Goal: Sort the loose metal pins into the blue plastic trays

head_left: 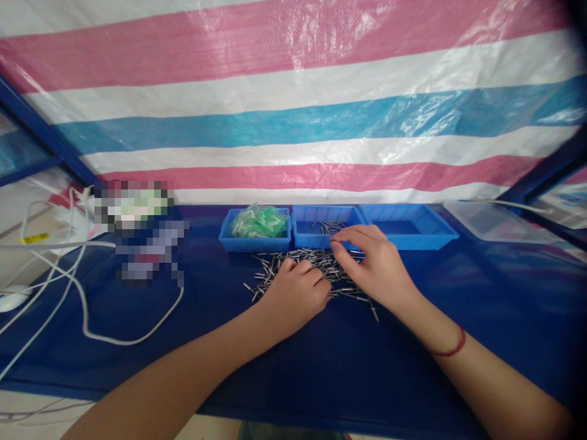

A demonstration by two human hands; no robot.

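Observation:
A loose pile of blind rivets (270, 269), thin metal pins with silvery sleeves, lies on the blue table. My left hand (298, 290) rests on the front of the pile with its fingers curled in; whatever they hold is hidden. Above the pile, at the front rim of the middle blue bin (300, 238), is my right hand (378, 263). Its thumb and forefinger come together at the tips, and anything between them is too small to make out. Several rivets (332, 227) lie inside that bin.
Left of the middle bin, another blue bin (257, 245) holds green and clear plastic packets (261, 221). A third blue bin (413, 241) stands to the right, beside a translucent lid (490, 223). White cables (87, 318) cross the table's left side. Striped sheeting (293, 128) hangs behind.

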